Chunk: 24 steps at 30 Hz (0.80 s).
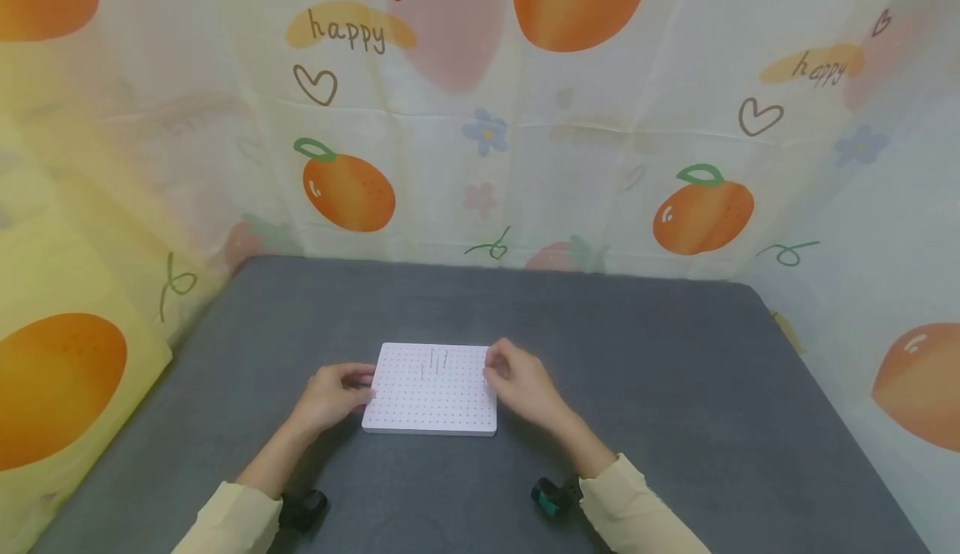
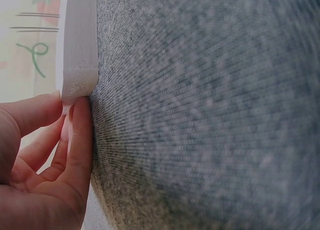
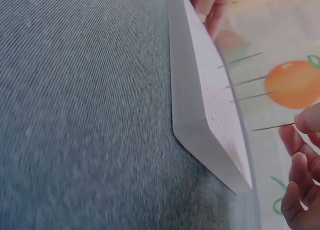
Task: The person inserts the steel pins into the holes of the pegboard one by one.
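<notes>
A white perforated board (image 1: pixel 427 412), thick-edged with rows of small holes, lies flat on the table. Several thin dark needles (image 3: pixel 248 82) stand upright in its far middle part. My left hand (image 1: pixel 333 391) holds the board's left edge, thumb at the upper rim and fingers against the side, as the left wrist view shows. Over the board's right edge, my right hand (image 1: pixel 525 379) pinches one thin needle (image 3: pixel 272 127) between thumb and index finger. That needle points toward the board, its tip apart from the surface in the right wrist view. The other right fingers are loosely bent.
A dark grey cloth covers the table (image 1: pixel 637 354). Behind it hangs a pale curtain (image 1: pixel 562 162) printed with oranges, hearts and words. Black bands with small devices (image 1: pixel 555 497) sit at both wrists, close over the table.
</notes>
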Tool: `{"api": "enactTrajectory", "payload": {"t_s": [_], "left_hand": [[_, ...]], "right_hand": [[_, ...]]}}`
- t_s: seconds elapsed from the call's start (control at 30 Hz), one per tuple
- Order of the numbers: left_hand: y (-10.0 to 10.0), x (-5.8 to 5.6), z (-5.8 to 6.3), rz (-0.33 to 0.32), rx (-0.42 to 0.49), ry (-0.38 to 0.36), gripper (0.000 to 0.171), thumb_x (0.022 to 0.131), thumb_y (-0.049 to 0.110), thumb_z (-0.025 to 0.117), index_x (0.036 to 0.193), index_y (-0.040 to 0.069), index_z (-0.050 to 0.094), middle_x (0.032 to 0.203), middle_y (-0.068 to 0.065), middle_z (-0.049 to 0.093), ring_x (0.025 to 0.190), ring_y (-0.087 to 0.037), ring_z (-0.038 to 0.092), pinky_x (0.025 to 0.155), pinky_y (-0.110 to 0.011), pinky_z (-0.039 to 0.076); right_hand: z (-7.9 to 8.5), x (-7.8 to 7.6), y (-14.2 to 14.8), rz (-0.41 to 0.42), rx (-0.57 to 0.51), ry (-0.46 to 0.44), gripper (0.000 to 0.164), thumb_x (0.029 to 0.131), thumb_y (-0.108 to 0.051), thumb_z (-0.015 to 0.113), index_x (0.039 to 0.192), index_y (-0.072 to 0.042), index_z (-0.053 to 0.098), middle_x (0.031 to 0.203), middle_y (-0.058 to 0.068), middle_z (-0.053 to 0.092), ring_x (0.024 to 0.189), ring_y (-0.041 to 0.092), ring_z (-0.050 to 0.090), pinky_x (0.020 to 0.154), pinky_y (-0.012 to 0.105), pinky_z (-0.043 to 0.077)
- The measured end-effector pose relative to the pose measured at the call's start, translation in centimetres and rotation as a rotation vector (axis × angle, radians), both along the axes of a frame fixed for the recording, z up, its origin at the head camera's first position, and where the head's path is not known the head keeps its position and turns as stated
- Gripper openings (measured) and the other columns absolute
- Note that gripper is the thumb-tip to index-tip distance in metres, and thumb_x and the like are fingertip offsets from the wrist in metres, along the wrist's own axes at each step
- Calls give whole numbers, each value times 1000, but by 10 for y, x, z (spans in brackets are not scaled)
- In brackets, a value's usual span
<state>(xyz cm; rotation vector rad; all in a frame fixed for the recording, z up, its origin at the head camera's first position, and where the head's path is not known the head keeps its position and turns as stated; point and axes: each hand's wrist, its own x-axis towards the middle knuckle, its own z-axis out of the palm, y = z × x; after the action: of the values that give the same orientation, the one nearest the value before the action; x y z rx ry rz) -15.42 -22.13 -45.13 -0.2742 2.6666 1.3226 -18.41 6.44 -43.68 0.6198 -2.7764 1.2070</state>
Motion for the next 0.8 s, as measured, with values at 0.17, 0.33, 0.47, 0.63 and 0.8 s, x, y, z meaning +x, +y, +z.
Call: {"api": "enactTrajectory", "payload": {"t_s": [0.17,0.33,0.47,0.63,0.8], "left_hand": [[0,1,1,-1,-5,-3,40,82,9,66,120,3,57,108,-14,62,80,-17,61,69,-32,55],[1,1,1,-4,-2,0,40,81,8,66,120,2,58,107,-14,62,80,-17,61,68,-31,54],[1,0,2,-8,1,3,39,81,7,66,119,1,58,106,-15,62,80,-17,61,67,-31,55],[0,0,2,-9,6,6,39,81,6,65,120,1,58,107,-15,62,81,-17,61,68,-32,55],[0,0,2,-8,10,8,39,81,6,65,120,1,58,107,-15,62,82,-18,60,68,-32,55]], "right_hand": [[0,0,-8,-4,-11,1,7,82,-14,61,87,-15,56,74,-3,55,60,10,44,54,22,35],[-2,-1,-16,-17,-13,24,7,81,-14,63,86,-16,57,80,-2,61,59,9,44,53,22,35],[-5,-2,-22,-28,0,51,7,81,-15,63,85,-17,58,81,-3,63,60,7,44,55,21,35],[-10,-4,-29,-44,-4,100,6,80,-15,63,83,-17,59,79,-4,63,62,7,45,56,21,35],[-14,-6,-35,-57,-1,134,6,80,-15,64,83,-18,59,79,-5,64,62,7,46,56,21,35]]}}
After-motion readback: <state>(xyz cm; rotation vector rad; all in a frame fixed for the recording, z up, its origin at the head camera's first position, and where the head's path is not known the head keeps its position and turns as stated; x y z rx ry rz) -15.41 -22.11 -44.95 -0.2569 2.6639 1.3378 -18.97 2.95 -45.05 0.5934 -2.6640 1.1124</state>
